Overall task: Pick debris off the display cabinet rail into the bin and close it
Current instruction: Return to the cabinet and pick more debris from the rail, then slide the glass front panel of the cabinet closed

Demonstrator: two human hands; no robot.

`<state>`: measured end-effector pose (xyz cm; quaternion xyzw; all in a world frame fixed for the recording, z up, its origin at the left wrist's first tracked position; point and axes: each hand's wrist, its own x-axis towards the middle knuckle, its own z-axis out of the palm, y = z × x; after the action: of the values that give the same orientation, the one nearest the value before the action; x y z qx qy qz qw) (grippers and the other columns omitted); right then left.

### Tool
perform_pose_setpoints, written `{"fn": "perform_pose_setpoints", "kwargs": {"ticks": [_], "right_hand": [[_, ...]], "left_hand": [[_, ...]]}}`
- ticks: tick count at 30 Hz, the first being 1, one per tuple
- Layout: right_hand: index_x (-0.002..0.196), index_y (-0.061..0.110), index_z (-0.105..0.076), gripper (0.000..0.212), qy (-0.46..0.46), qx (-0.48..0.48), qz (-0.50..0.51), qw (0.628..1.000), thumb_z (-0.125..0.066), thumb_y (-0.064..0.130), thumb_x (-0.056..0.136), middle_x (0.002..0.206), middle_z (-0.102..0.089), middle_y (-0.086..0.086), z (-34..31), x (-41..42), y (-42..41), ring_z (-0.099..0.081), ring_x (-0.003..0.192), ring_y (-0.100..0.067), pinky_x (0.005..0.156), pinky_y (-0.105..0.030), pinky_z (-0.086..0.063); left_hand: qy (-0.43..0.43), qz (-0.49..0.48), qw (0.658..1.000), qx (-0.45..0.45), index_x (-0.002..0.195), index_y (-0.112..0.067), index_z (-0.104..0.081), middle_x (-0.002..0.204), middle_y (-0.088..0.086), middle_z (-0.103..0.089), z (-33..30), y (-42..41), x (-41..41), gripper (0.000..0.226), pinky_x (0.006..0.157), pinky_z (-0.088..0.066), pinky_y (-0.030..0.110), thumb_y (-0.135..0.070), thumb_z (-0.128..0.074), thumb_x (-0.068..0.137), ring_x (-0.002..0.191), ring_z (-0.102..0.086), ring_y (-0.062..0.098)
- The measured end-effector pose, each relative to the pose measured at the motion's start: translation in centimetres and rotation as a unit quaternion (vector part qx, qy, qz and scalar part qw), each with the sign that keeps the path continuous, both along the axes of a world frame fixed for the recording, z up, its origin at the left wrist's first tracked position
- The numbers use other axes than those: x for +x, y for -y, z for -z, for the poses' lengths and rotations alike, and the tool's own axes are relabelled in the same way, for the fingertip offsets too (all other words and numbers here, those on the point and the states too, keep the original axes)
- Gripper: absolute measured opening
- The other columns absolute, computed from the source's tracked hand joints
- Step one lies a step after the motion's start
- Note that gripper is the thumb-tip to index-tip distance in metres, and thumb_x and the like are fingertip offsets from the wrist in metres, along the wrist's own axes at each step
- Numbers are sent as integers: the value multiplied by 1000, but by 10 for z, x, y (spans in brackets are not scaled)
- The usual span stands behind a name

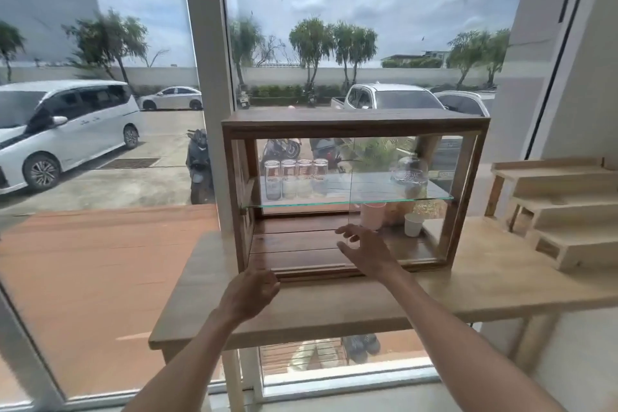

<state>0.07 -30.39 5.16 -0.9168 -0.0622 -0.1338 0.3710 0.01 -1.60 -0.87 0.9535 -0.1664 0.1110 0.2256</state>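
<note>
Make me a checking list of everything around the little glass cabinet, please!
Surface: pale wooden table, bare near the cabinet.
Job's things: wooden display cabinet; bottom rail; sliding glass panel covers the right half only. No bin seen; debris too small to tell.
Clutter: four glasses and a glass dome on the glass shelf; pink cup, white cup below.
Hands: left hand at the rail, right hand at the panel's edge.
Cables: power lines outside.
Surroundings: windows, parked cars, stepped wooden stand.
</note>
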Motion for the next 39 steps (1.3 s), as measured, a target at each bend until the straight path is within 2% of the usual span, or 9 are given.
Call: {"fn": "perform_pose_setpoints", "kwargs": {"ticks": [5,9,13,15,21,27,30,34,39], "right_hand": [[126,33,-63,36,65,-30,34,997,-68,29,91,137,-56,4,-15,2,42,-50,131,-17,110,-36,-41],[139,27,-56,48,117,-70,42,990,-67,30,93,146,-47,1,-27,10,65,-42,139,-20,112,-46,-40],[150,30,-42,54,159,-91,61,981,-56,41,99,159,-32,2,-30,21,80,-34,146,-21,116,-43,-38],[153,27,-38,58,195,-106,74,972,-55,41,100,164,-27,-1,-27,25,85,-26,150,-23,120,-42,-29],[161,23,-22,68,276,-169,99,941,-50,44,102,171,-5,-8,-18,38,101,-4,158,-28,128,-47,-11],[163,31,0,80,247,-254,141,924,-33,66,99,171,11,-7,-15,60,130,8,158,-28,126,-56,-4],[163,30,1,84,241,-295,129,916,-33,69,97,171,12,-9,-10,67,138,9,158,-32,124,-61,-11],[163,25,5,93,233,-310,124,914,-35,72,94,169,19,-13,-9,72,136,15,156,-37,124,-63,-7],[163,17,-1,95,233,-322,143,906,-36,69,92,169,10,-20,-6,72,126,10,155,-45,122,-66,-7]], "left_hand": [[6,0,999,41,98,-22,-69,108,-2,-67,42,25,-9,17,87,-50,34,-36,-61,92,104,-63,21],[23,-31,998,43,113,-21,-60,120,-2,-59,63,32,-18,23,96,-44,31,-35,-48,98,115,-56,20],[-3,-50,987,151,142,-20,-38,153,3,-39,74,35,-24,71,118,-28,37,-43,2,89,144,-34,22],[-13,-55,983,176,151,-18,-29,162,5,-29,77,37,-22,86,123,-20,39,-43,13,80,150,-23,21],[-14,-95,984,149,154,-20,-27,163,1,-30,78,42,-21,82,125,-18,37,-52,6,86,151,-25,17],[-17,-99,983,156,155,-18,-26,164,1,-28,76,43,-23,83,125,-16,36,-50,7,86,152,-21,17],[-20,-103,983,154,155,-18,-26,164,1,-27,76,44,-23,82,125,-16,37,-48,8,86,152,-22,16],[-21,-107,983,146,154,-18,-29,163,2,-30,78,43,-22,80,125,-17,37,-48,5,88,151,-25,17],[-20,-112,982,150,154,-20,-29,162,0,-31,77,43,-21,79,124,-17,35,-47,5,88,150,-26,15]]}}
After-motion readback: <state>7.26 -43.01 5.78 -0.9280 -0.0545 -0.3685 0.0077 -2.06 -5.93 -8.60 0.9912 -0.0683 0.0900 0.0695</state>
